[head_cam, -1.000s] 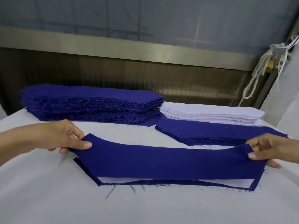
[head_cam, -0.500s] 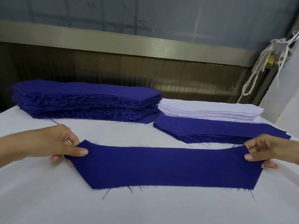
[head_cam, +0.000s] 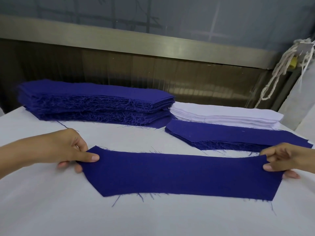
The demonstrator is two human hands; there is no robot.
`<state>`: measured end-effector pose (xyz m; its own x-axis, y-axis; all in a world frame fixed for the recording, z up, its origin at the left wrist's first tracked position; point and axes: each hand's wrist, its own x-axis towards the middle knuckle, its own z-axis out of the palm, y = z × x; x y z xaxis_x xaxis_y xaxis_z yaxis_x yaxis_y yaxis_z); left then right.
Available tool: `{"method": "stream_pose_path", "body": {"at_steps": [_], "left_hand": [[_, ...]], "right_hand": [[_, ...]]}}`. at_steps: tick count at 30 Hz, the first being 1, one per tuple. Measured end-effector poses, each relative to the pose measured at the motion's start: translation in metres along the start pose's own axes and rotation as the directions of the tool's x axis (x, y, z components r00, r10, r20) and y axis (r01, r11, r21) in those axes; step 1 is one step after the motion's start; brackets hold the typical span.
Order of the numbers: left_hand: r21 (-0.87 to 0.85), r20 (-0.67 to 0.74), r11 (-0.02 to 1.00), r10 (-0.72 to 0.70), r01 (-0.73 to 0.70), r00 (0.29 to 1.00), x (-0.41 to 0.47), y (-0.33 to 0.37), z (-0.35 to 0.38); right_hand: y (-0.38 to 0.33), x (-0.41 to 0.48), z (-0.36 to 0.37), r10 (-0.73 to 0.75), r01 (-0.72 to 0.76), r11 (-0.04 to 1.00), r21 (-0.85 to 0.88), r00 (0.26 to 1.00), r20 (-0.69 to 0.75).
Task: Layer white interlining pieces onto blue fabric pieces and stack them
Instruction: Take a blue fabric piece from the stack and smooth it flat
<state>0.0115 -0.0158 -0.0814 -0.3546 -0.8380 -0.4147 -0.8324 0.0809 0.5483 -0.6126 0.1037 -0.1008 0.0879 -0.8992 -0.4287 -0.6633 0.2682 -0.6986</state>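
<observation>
Pinching the two short ends of a blue fabric piece (head_cam: 179, 174), the left hand (head_cam: 68, 150) and right hand (head_cam: 283, 159) hold it spread flat on the white desk (head_cam: 153, 218). Each hand's fingers (head_cam: 90, 157) are clamped on the cloth, thumb on top and the other fingers tucked under its edge. Between the two grips, frayed threads trail from the piece's near edge. Beyond the left fingers stands a tall stack of blue pieces (head_cam: 95, 99). Beyond the right fingers lies a low blue stack (head_cam: 230, 135), with a white interlining stack (head_cam: 221, 116) just behind it. A white rope (head_cam: 276, 72) hangs farther back.
</observation>
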Motion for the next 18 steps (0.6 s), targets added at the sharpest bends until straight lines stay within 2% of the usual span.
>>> {"method": "stream_pose_path", "body": {"at_steps": [4,11,15,18], "left_hand": [[0.072,-0.053,0.997,-0.028,0.031,0.998,0.003,0.001,0.002],[0.233,-0.192,0.962,-0.095,0.139,0.977,0.003,-0.003,0.001],[0.303,-0.374,0.942,-0.020,0.143,0.927,0.005,-0.010,-0.001],[0.318,-0.461,0.943,0.063,0.099,0.885,0.004,-0.009,-0.001]], "right_hand": [[-0.007,-0.002,0.003,0.054,-0.055,0.997,-0.059,0.998,-0.017],[-0.019,-0.015,0.010,0.188,-0.204,0.976,-0.081,0.967,-0.170],[-0.028,-0.016,0.013,0.209,-0.227,0.974,-0.025,0.929,-0.306],[-0.039,-0.021,0.017,0.189,-0.229,0.969,-0.088,0.927,-0.324]]}}
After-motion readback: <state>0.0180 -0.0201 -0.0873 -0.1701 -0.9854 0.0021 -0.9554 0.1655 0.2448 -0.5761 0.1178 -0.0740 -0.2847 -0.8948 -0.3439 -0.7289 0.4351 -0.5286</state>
